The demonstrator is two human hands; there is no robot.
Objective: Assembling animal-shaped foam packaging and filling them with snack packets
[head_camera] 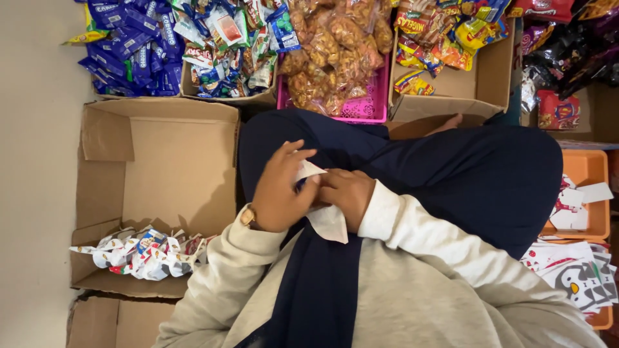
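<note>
Head view: both hands meet over the lap, left hand (280, 190) and right hand (347, 193) pinching a white paper piece (325, 219) between them. Open cardboard box (161, 167) sits left, crumpled wrappers (145, 252) inside.

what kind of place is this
Likely a small home packing spot for snack parcels: cardboard boxes on the floor, heaps of wrapped snacks in a pink basket, and printed paper bags.
</note>
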